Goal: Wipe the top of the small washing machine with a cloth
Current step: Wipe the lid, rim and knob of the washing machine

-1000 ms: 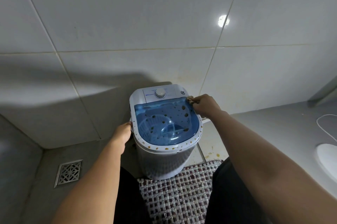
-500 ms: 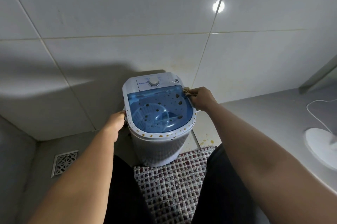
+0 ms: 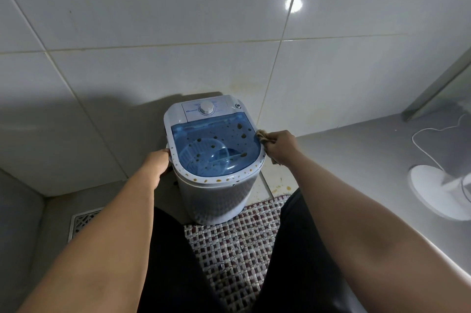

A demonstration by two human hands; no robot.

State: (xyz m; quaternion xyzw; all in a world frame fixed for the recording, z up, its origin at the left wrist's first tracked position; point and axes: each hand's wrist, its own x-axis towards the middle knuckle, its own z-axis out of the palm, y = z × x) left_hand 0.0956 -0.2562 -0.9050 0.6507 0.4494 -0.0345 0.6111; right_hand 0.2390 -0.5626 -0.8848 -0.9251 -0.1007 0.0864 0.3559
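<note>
The washer (image 3: 214,152) is stood on the floor against the tiled wall (image 3: 178,19), its front on a woven mat (image 3: 234,249). Its blue see-through lid (image 3: 216,144) and white rim are dotted with brown spots. The left side is gripped by the left hand (image 3: 156,162). A tan cloth (image 3: 262,136) is clenched in the right hand (image 3: 280,145) at the right rim.

We see the right hand (image 3: 279,145) with the cloth (image 3: 262,136) slid from the lid's back right corner down along the washing machine (image 3: 216,159) right rim, toward us.
</note>
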